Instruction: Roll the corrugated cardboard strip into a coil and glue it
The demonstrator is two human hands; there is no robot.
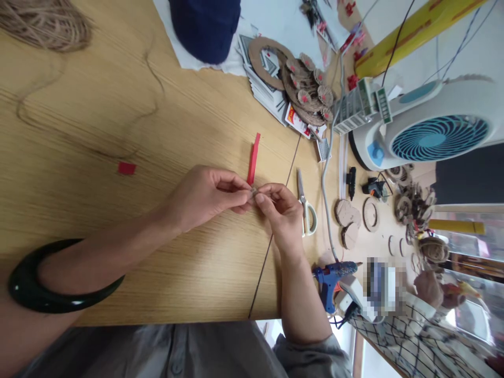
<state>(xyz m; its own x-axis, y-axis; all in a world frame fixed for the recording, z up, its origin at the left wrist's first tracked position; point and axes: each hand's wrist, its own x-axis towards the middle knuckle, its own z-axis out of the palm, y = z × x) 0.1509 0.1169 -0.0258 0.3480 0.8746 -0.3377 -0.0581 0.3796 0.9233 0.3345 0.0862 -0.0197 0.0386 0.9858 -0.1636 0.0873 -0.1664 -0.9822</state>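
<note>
At the far left, a skein of brown twine [45,23] lies on the wooden table [185,126], and a loose strand of twine [149,111] curls below it. A red paper scrap [126,168] lies left of the hands, well apart from them. The left forearm, wearing a dark green bangle [59,303], reaches in from the lower left. The left hand [208,197] pinches a small twine piece [253,192] between thumb and fingers, and the right hand [282,212] pinches it from the other side, so it sits between the two sets of fingertips, mostly covered. Just beyond them a narrow red strip [254,157] points away; whether its near end is held or merely lies there, I cannot tell. Farther off are a navy cap [207,29] and a stack of playing cards [263,97] with a cardboard ring [256,59] on it. Just right of the right hand are white-handled scissors [312,220], then a blue glue gun [327,281], round cardboard discs [349,236] and, farthest right, a white fan [429,139].
</note>
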